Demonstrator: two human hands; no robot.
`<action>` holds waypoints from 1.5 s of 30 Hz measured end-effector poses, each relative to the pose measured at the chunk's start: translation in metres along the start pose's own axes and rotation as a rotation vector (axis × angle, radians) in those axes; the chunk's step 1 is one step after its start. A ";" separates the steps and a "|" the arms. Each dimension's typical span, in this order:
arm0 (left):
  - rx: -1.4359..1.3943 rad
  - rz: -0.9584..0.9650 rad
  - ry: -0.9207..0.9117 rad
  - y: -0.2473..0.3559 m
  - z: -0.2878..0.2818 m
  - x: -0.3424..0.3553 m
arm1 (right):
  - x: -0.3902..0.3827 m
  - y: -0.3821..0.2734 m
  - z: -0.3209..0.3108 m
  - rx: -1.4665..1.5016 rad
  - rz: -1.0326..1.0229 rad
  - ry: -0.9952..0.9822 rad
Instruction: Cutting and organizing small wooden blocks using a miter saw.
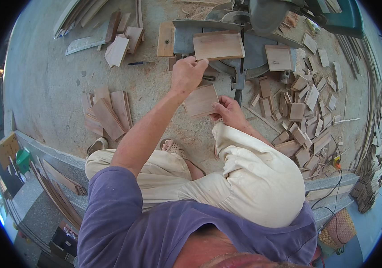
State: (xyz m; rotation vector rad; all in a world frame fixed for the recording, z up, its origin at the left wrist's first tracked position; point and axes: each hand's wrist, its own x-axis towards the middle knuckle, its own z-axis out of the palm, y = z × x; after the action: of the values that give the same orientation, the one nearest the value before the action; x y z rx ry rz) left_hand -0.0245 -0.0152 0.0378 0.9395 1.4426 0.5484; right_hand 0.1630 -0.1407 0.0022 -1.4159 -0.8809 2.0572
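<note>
My left hand is closed at the lower left edge of a wooden board over the grey base of a mitre saw; whether the board rests fully on the base I cannot tell. Just below it, my right hand grips a squarish piece of pale wood by its right side, thumb on top. Another squarish board sits on the saw's right side. The saw's head and green housing are at the top.
Many offcuts are heaped to the right. Board pieces lie at the left, more wood at upper left. A pencil-like tool lies beside the saw. A stone step with cables and a woven basket is lower right.
</note>
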 end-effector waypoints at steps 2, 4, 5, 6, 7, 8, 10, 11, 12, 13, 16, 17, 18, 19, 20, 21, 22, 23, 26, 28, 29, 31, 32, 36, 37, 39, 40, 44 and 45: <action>0.338 -0.116 0.201 -0.003 -0.017 -0.009 | -0.003 -0.010 -0.007 0.055 -0.008 0.055; 0.608 0.295 0.347 0.000 -0.014 -0.012 | -0.001 -0.019 -0.011 -0.017 -0.053 0.106; 0.884 0.660 0.471 0.003 -0.008 -0.012 | -0.001 -0.022 -0.011 -0.044 -0.080 0.115; 0.858 0.705 0.502 0.008 -0.002 -0.007 | 0.000 -0.023 -0.011 -0.071 -0.104 0.125; 0.912 0.682 0.381 0.015 0.004 0.002 | 0.000 -0.023 -0.010 -0.079 -0.105 0.126; 0.983 0.649 0.261 0.021 0.006 0.009 | -0.001 -0.021 -0.008 -0.071 -0.107 0.133; 1.059 0.706 0.181 0.032 0.002 0.025 | -0.001 -0.017 -0.004 -0.061 -0.113 0.135; 1.158 0.731 0.073 0.034 0.000 0.031 | -0.001 -0.014 -0.003 -0.090 -0.138 0.141; 1.151 0.762 0.086 0.035 -0.004 0.036 | -0.002 -0.012 -0.002 -0.122 -0.149 0.146; 1.206 0.802 -0.008 0.034 -0.012 0.039 | -0.001 -0.010 -0.003 -0.115 -0.152 0.158; 1.243 0.915 -0.126 0.029 -0.024 0.045 | 0.002 -0.010 -0.007 -0.162 -0.142 0.162; 1.266 0.911 -0.150 0.028 -0.024 0.046 | 0.002 -0.011 -0.008 -0.136 -0.122 0.152; 1.227 0.969 -0.125 0.027 -0.022 0.046 | 0.002 -0.013 -0.009 -0.117 -0.086 0.135; 1.235 0.987 -0.097 0.028 -0.018 0.050 | 0.003 -0.015 -0.009 -0.112 -0.103 0.132; 1.259 0.989 -0.076 0.031 -0.013 0.055 | 0.004 -0.019 -0.010 -0.060 -0.116 0.138; 1.232 1.017 -0.071 0.031 -0.010 0.057 | 0.004 -0.022 -0.011 -0.015 -0.107 0.148; 1.212 0.988 -0.040 0.032 -0.008 0.060 | 0.004 -0.025 -0.012 -0.014 -0.119 0.152; 1.201 0.935 -0.039 0.032 -0.009 0.061 | 0.005 -0.028 -0.013 0.042 -0.118 0.187; 0.959 0.948 0.108 0.029 -0.028 0.055 | 0.009 -0.037 -0.019 0.210 -0.113 0.242; 0.803 0.831 0.276 0.019 -0.040 0.037 | 0.014 -0.042 -0.024 0.324 -0.111 0.265; 0.610 0.684 0.444 0.016 -0.045 0.030 | 0.017 -0.045 -0.026 0.314 -0.148 0.284; 0.493 0.463 0.319 0.007 -0.050 0.008 | 0.025 -0.051 -0.030 0.308 -0.191 0.299; 0.366 0.171 0.163 0.002 -0.049 -0.004 | 0.029 -0.056 -0.032 0.305 -0.206 0.277; 0.206 0.225 0.158 -0.014 -0.014 -0.023 | 0.051 -0.086 -0.038 0.291 -0.282 0.282; 0.248 0.265 0.218 -0.016 -0.006 -0.020 | 0.057 -0.095 -0.041 0.237 -0.272 0.322; 0.284 0.311 0.281 -0.020 0.005 -0.010 | 0.060 -0.109 -0.048 -0.062 -0.205 0.433; 0.397 0.468 0.392 -0.022 0.008 -0.004 | 0.058 -0.111 -0.051 -0.072 -0.190 0.438; 0.669 0.752 0.527 -0.020 0.013 0.015 | 0.048 -0.107 -0.065 -0.865 -0.648 0.741; 0.655 0.820 0.562 -0.018 0.012 0.018 | 0.048 -0.103 -0.067 -1.062 -0.768 0.819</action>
State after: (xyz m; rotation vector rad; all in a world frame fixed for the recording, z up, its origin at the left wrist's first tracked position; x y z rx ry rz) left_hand -0.0146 -0.0135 0.0111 2.0590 1.7416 1.0213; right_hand 0.2128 -0.0222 0.0313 -1.7336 -1.8036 0.2858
